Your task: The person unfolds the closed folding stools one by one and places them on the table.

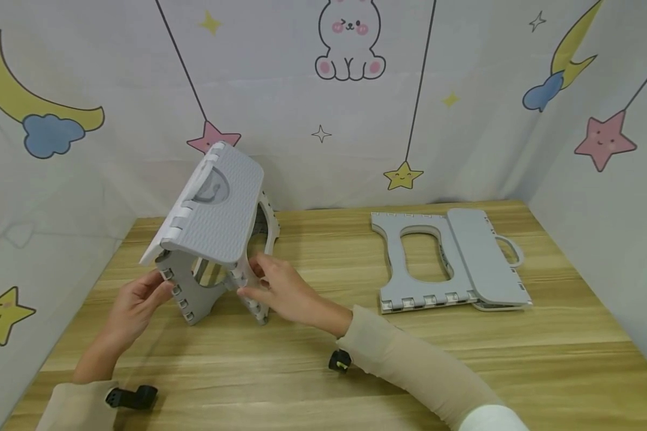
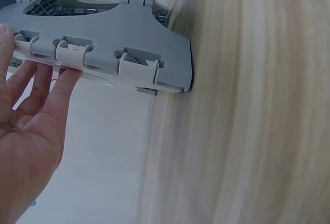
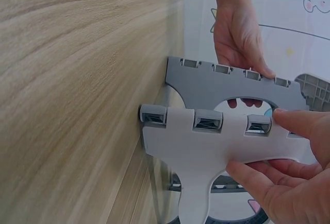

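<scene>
Part-folded stool (image 1: 221, 218), left fingers (image 1: 141, 288) one side, right fingers (image 1: 272, 267) opposite

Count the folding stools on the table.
2: one partly open stool between the left hand and right hand; one folded stool lying flat on the table, farther right. No others show.

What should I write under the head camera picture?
Left hand and right hand hold a half-open grey stool, peaked like a roof; a folded stool lies flat on the table.
</scene>
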Motion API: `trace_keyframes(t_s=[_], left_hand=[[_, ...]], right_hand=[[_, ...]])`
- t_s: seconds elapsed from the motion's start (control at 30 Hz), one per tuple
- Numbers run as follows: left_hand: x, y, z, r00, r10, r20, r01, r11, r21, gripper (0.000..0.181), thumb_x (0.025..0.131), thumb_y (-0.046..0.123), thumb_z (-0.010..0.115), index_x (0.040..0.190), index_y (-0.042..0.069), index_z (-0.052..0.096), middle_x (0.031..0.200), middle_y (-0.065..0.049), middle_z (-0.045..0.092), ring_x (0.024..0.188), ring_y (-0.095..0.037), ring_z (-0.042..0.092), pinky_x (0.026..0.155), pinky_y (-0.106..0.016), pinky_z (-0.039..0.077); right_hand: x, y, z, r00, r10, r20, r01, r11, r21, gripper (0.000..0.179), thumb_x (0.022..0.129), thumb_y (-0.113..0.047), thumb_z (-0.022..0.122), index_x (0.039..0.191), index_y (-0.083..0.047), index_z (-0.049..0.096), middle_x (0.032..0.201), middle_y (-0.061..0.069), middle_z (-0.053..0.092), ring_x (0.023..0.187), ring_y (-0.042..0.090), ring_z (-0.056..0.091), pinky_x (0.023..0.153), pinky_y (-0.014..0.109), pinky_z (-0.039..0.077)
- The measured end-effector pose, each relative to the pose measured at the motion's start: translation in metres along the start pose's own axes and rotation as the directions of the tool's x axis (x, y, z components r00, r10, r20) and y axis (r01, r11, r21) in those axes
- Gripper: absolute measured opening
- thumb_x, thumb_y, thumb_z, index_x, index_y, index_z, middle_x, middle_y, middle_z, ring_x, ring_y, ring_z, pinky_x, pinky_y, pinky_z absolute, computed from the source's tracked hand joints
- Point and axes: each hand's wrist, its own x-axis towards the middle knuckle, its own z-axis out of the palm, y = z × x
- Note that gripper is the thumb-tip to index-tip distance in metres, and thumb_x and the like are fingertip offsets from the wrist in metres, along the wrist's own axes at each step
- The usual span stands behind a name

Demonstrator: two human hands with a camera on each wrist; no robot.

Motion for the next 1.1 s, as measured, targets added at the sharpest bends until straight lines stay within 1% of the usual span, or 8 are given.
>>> trace_keyframes(t_s=[0.17,0.3,0.5,0.63,0.77,1.0,1.1], left_hand=[[0.0003,-0.0001,-0.0008,1.0,-0.003,-0.001,0.003,1.0,0.007,0.04,0.105,0.004,0.048,0.137,-0.02,0.043,0.122,0.031,0.053,0.107,0.012,0.054,0.083,-0.008,0.048],[0.0002,-0.0006,-0.0012,1.0,-0.003,0.0,0.003,1.0,0.009,0.04,0.105,0.003,0.048,0.137,-0.02,0.043,0.122,0.031,0.053,0.107,0.012,0.054,0.083,-0.008,0.048],[-0.0001,-0.001,-0.0018,1.0,-0.014,-0.001,0.014,1.0,0.015,0.04,0.105,0.004,0.048,0.137,-0.02,0.044,0.121,0.031,0.053,0.106,0.012,0.054,0.083,-0.008,0.048],[0.0004,-0.0009,-0.0023,1.0,-0.026,-0.001,0.026,0.999,0.025,0.041,0.105,0.006,0.049,0.138,-0.018,0.044,0.119,0.032,0.053,0.105,0.013,0.054,0.083,-0.007,0.047],[0.0004,-0.0005,-0.002,1.0,-0.025,-0.005,0.025,0.999,0.031,0.04,0.105,0.006,0.049,0.136,-0.019,0.045,0.117,0.032,0.054,0.104,0.013,0.055,0.083,-0.007,0.047],[0.0,-0.0013,-0.0016,1.0,-0.012,-0.008,0.012,1.0,0.025,0.04,0.105,0.004,0.049,0.136,-0.02,0.045,0.117,0.032,0.055,0.104,0.012,0.055,0.083,-0.007,0.048],[-0.0006,-0.0012,-0.0014,1.0,-0.013,-0.011,0.013,1.0,0.022,0.039,0.105,0.004,0.049,0.135,-0.021,0.045,0.117,0.032,0.055,0.104,0.012,0.055,0.082,-0.007,0.048]], right_hand=[[-0.0005,0.001,-0.0006,1.0,-0.001,0.002,0.001,1.0,-0.018,0.032,0.098,-0.024,0.067,0.119,-0.002,0.057,0.112,0.008,0.062,0.103,0.013,0.06,0.086,0.021,0.054],[-0.0009,0.0014,-0.0013,1.0,0.003,0.005,-0.003,1.0,-0.018,0.034,0.098,-0.024,0.067,0.121,-0.002,0.056,0.114,0.008,0.062,0.104,0.012,0.059,0.087,0.022,0.054],[-0.002,0.0038,-0.002,1.0,-0.013,0.007,0.013,0.999,-0.048,0.037,0.098,-0.026,0.066,0.124,-0.001,0.055,0.116,0.009,0.062,0.106,0.013,0.059,0.087,0.019,0.052],[-0.0027,0.0049,-0.0027,1.0,-0.021,0.007,0.022,0.998,-0.067,0.038,0.099,-0.027,0.065,0.124,-0.001,0.054,0.117,0.011,0.063,0.108,0.015,0.059,0.088,0.022,0.053],[-0.0035,0.0059,-0.0035,1.0,-0.028,0.005,0.029,0.996,-0.081,0.038,0.099,-0.027,0.064,0.125,-0.001,0.054,0.117,0.011,0.063,0.108,0.016,0.06,0.088,0.025,0.053],[-0.0052,0.0064,-0.0047,0.999,-0.034,-0.001,0.034,0.995,-0.095,0.038,0.099,-0.027,0.065,0.126,-0.002,0.054,0.117,0.009,0.063,0.109,0.016,0.06,0.09,0.026,0.053],[-0.0053,0.007,-0.0043,0.999,-0.042,-0.001,0.042,0.993,-0.115,0.039,0.099,-0.028,0.065,0.126,-0.002,0.054,0.117,0.009,0.064,0.109,0.016,0.06,0.09,0.024,0.052]])
